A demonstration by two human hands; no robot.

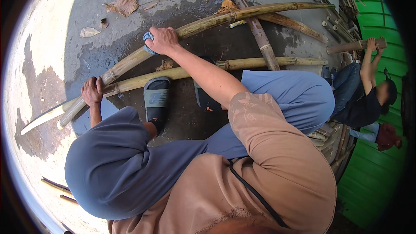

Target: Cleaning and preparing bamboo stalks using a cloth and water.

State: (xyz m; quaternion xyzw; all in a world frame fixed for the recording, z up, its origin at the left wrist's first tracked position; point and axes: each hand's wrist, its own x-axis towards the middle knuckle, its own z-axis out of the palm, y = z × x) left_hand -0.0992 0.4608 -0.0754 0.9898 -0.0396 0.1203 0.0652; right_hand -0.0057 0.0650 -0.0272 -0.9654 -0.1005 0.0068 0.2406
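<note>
A long bamboo pole [203, 27] slants across the wet floor in front of me. My right hand [164, 40] is closed over it, pressing a blue cloth [148, 43] around the pole. Farther left, my left hand [92, 92] grips the same pole near its left end, fingers wrapped over the top. A second bamboo pole [182, 72] lies closer to me and crosses the first one by my left hand. Under both poles, toward the right, runs a thicker, darker bamboo piece [258, 32]. My left palm is hidden.
Dry leaves [122, 5] lie beyond the poles. A shorter bamboo piece [297, 24] rests at the far right. My sandalled foot [157, 99] stands beside the nearer pole. At right, a co-worker [362, 91] holds a bamboo length [346, 47] near stacked bamboo [333, 138] and green sheeting [368, 173].
</note>
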